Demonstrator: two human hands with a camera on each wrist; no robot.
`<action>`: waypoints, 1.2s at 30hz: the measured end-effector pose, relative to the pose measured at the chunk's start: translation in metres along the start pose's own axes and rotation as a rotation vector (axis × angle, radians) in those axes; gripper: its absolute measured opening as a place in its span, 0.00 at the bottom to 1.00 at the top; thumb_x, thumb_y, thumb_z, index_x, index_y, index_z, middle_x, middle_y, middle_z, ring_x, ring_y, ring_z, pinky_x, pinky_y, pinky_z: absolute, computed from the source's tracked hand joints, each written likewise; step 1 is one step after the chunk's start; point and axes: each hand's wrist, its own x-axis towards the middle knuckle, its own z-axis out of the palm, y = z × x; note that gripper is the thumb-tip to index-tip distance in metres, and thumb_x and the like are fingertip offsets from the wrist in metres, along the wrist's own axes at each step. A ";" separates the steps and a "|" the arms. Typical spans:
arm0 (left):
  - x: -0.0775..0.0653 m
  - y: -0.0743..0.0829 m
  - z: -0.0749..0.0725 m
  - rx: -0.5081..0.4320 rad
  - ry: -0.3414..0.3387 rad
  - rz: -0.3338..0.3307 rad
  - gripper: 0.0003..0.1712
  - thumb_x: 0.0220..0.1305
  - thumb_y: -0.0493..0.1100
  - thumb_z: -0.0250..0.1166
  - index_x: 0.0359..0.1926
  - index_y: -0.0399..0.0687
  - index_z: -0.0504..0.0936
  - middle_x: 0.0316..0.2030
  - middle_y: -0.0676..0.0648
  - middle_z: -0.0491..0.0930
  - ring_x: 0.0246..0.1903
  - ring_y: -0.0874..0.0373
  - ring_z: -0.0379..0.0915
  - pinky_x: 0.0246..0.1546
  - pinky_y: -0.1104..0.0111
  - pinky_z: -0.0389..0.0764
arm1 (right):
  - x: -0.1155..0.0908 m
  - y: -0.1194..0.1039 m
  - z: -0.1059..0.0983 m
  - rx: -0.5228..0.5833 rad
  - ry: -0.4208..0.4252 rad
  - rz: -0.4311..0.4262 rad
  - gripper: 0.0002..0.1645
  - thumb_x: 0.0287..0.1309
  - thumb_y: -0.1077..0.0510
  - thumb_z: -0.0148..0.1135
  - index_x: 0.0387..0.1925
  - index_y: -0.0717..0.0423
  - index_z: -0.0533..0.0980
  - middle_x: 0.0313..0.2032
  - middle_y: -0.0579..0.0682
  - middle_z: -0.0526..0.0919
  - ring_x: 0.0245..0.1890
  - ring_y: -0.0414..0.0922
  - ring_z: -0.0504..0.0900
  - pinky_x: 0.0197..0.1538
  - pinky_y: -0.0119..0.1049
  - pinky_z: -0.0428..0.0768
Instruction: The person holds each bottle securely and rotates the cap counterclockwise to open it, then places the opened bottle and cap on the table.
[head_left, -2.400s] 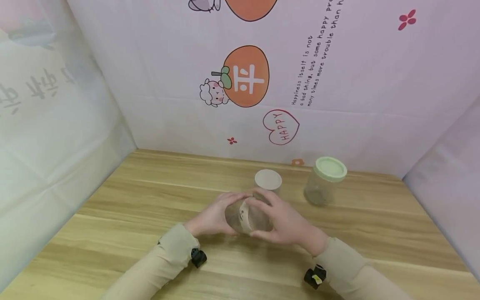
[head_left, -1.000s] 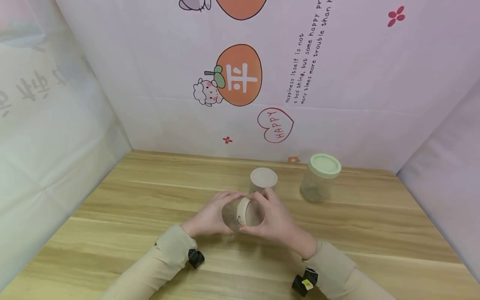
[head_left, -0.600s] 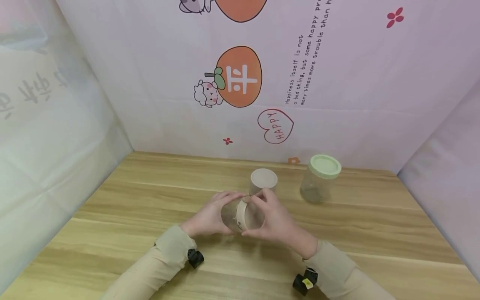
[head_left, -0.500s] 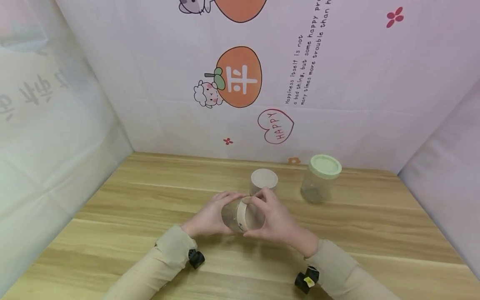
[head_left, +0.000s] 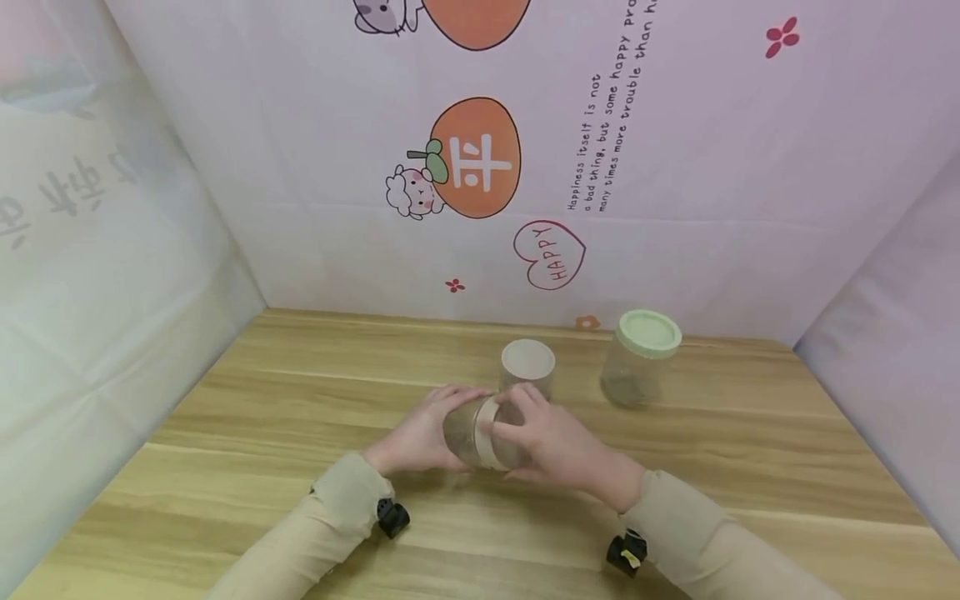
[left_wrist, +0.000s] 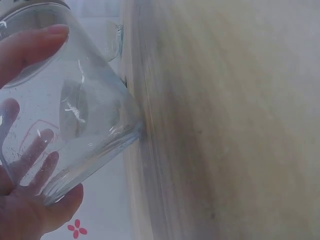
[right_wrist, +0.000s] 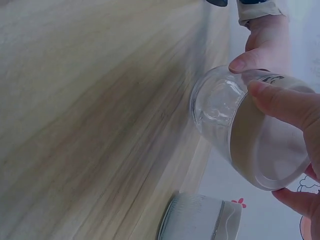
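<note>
Glass jar point(head_left: 460, 435) tilts at the lower centre of the head view, your left hand point(head_left: 422, 431) curled round its body and your right hand point(head_left: 558, 442) gripping the beige lid point(head_left: 485, 448). Should your left hold loosen, smooth glass could slip and strike the wooden table point(head_left: 225, 467). An upward jerk might also knock the white-lidded jar point(head_left: 528, 362), standing just above your right hand in frame.
</note>
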 end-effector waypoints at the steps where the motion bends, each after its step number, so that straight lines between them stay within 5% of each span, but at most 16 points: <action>1: 0.000 -0.001 0.000 0.000 0.001 0.000 0.56 0.31 0.41 0.82 0.66 0.60 0.66 0.61 0.47 0.68 0.61 0.47 0.62 0.57 0.47 0.70 | 0.000 0.000 0.000 -0.006 0.003 -0.014 0.40 0.28 0.45 0.81 0.50 0.44 0.76 0.50 0.57 0.70 0.51 0.52 0.71 0.34 0.42 0.84; 13: 0.004 -0.004 0.001 0.010 -0.010 0.013 0.55 0.32 0.42 0.81 0.66 0.59 0.66 0.59 0.48 0.69 0.60 0.49 0.63 0.56 0.48 0.70 | -0.003 0.010 0.004 -0.152 0.087 -0.232 0.33 0.28 0.56 0.79 0.44 0.40 0.77 0.50 0.58 0.73 0.52 0.55 0.74 0.49 0.44 0.81; 22: 0.003 0.003 -0.002 0.022 -0.024 -0.002 0.56 0.31 0.42 0.81 0.66 0.59 0.65 0.60 0.46 0.68 0.59 0.47 0.63 0.55 0.48 0.72 | -0.008 0.011 0.003 -0.085 0.026 -0.195 0.42 0.26 0.49 0.80 0.53 0.37 0.75 0.56 0.60 0.69 0.56 0.56 0.70 0.55 0.48 0.77; 28: 0.004 0.005 -0.002 0.038 -0.037 0.015 0.56 0.33 0.44 0.81 0.67 0.58 0.65 0.60 0.46 0.68 0.59 0.47 0.63 0.56 0.48 0.72 | -0.014 0.009 0.005 0.157 0.001 0.064 0.53 0.33 0.32 0.72 0.64 0.41 0.67 0.63 0.64 0.58 0.63 0.58 0.62 0.56 0.53 0.76; 36: 0.003 0.003 -0.001 0.042 -0.027 0.017 0.56 0.32 0.43 0.81 0.67 0.59 0.65 0.59 0.47 0.68 0.59 0.48 0.63 0.55 0.48 0.72 | -0.013 -0.002 0.010 0.478 0.040 0.580 0.49 0.44 0.46 0.74 0.66 0.50 0.62 0.57 0.66 0.64 0.52 0.57 0.72 0.44 0.48 0.79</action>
